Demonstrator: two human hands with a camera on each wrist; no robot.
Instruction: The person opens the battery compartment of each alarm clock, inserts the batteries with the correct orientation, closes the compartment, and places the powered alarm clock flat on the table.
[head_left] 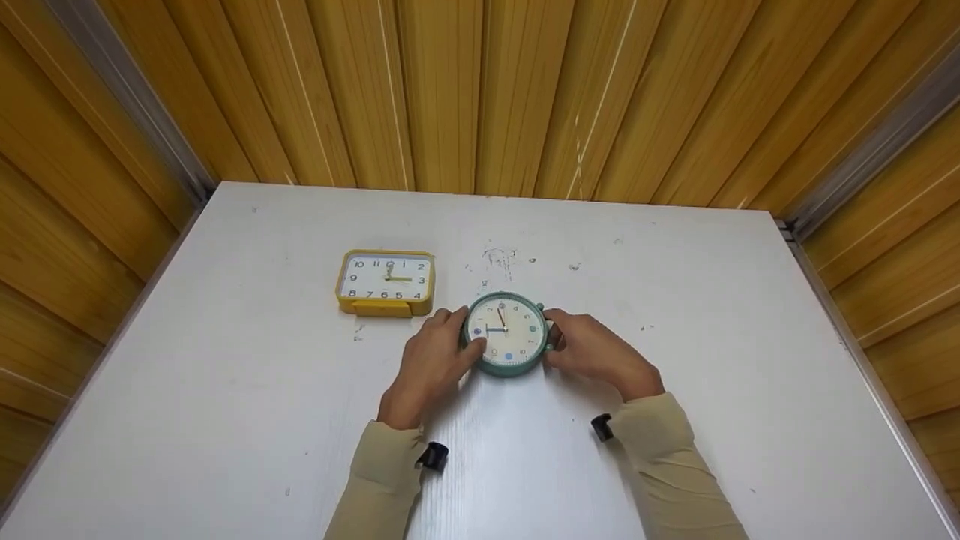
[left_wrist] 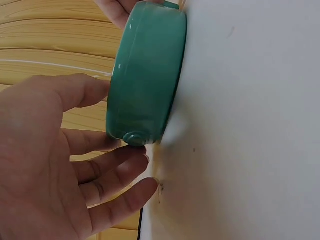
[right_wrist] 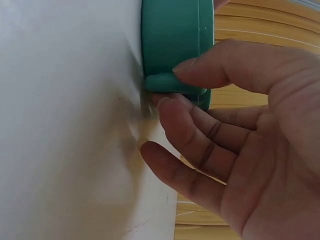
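A round green alarm clock (head_left: 507, 334) with a white dial is low over the white table in the head view, its face up and the dial turned sideways. My left hand (head_left: 439, 352) grips its left side, thumb over the front rim and fingers along the side wall. Opposite, my right hand (head_left: 596, 349) pinches a green bar (right_wrist: 175, 84) that juts from the clock's side; the right wrist view shows thumb above, fingertips below. The left wrist view shows the green side wall (left_wrist: 147, 75) and a small round knob (left_wrist: 134, 138) by my left fingers.
A yellow rectangular clock (head_left: 386, 282) rests on the table to the left of and behind the green one. Small dark marks dot the white table (head_left: 675, 300). Wood-patterned panels (head_left: 442, 97) rise behind the table and along both sides.
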